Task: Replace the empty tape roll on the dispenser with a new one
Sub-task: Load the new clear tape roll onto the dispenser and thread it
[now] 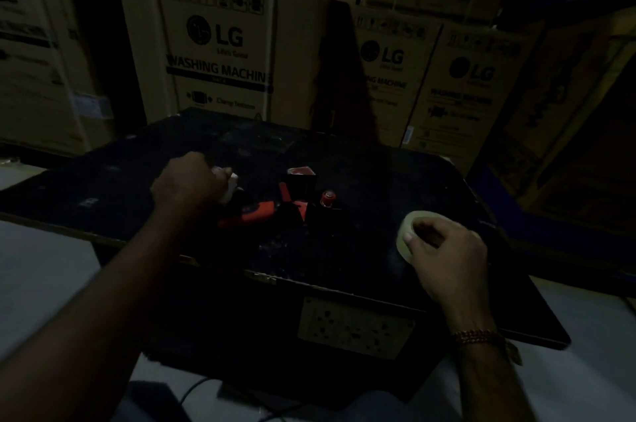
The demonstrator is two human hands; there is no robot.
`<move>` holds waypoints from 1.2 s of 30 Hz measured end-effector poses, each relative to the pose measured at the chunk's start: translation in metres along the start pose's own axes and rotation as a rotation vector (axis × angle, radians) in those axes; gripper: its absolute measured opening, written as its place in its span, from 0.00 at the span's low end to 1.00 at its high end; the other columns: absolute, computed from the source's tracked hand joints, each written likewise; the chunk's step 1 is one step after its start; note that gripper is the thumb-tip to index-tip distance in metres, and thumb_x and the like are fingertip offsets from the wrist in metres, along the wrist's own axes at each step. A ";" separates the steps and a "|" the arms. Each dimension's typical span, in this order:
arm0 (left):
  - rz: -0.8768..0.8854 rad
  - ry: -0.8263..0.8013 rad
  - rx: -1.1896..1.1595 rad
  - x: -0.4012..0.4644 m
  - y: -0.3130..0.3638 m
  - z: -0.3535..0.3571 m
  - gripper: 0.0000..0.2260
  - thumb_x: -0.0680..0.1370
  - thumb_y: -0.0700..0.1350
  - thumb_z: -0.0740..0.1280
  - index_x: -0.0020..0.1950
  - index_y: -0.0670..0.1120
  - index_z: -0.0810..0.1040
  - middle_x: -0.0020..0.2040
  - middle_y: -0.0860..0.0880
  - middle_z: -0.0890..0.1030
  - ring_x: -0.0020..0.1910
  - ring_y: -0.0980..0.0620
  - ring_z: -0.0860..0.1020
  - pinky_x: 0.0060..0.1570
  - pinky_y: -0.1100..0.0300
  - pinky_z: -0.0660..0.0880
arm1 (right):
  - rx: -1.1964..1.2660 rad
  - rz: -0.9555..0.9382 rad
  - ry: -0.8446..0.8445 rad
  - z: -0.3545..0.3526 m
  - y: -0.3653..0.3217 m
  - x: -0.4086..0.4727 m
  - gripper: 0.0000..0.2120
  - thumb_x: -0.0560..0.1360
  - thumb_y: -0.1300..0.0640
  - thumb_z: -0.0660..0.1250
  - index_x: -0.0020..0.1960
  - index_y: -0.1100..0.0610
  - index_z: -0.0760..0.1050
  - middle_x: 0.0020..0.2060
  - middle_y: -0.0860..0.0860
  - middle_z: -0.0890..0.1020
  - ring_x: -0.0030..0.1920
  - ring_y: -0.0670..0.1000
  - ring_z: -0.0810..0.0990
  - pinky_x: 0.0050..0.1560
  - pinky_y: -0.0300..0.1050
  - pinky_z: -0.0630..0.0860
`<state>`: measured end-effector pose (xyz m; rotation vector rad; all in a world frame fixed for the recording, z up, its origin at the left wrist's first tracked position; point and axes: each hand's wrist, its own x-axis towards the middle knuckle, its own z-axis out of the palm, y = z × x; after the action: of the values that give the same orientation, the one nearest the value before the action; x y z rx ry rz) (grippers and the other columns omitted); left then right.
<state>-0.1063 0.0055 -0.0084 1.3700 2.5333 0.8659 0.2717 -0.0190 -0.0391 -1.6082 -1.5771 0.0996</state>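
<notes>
Dim scene, dark bench (344, 153) with stacked LG washing-machine cartons (220, 53) behind it. Tape dispenser (275, 206) — red and black — lies on its side near bench centre, red handle pointing left, red hub (328, 197) at its right end. Left hand (192, 180) sits just left of the dispenser, at the far end of the handle, fingers closed around a small whitish object (229, 185); too dark and blurred to say what it is. New tape roll (411, 232) — pale, lying flat — is on the bench right of the dispenser, well apart from it. Right hand (447, 249) rests on the roll's near-right side, thumb on its near-left rim, fingers curled into the core, gripping it. Beaded bracelet (476, 335) on right wrist.
</notes>
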 end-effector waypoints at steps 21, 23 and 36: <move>0.481 0.262 -0.277 -0.100 0.047 0.036 0.20 0.82 0.52 0.71 0.73 0.47 0.80 0.74 0.45 0.78 0.71 0.44 0.77 0.70 0.43 0.75 | -0.071 0.056 -0.012 0.005 -0.008 -0.001 0.21 0.72 0.61 0.77 0.63 0.49 0.83 0.59 0.58 0.79 0.54 0.58 0.83 0.57 0.53 0.83; 0.603 0.227 -0.478 -0.120 0.060 0.046 0.16 0.82 0.48 0.71 0.69 0.46 0.82 0.67 0.48 0.82 0.65 0.49 0.81 0.65 0.48 0.79 | 0.035 0.039 0.010 0.003 -0.009 -0.003 0.21 0.71 0.63 0.78 0.62 0.47 0.83 0.56 0.55 0.81 0.50 0.52 0.83 0.54 0.47 0.82; 0.240 -0.488 -1.120 -0.167 0.106 0.102 0.12 0.84 0.52 0.71 0.64 0.48 0.83 0.55 0.51 0.88 0.52 0.57 0.87 0.51 0.58 0.84 | 0.726 0.070 0.019 0.012 -0.018 -0.025 0.20 0.71 0.63 0.80 0.60 0.55 0.81 0.47 0.49 0.89 0.50 0.46 0.88 0.47 0.44 0.85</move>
<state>0.1055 -0.0401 -0.0599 1.2211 1.1503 1.4270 0.2458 -0.0374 -0.0477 -1.0787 -1.2579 0.6180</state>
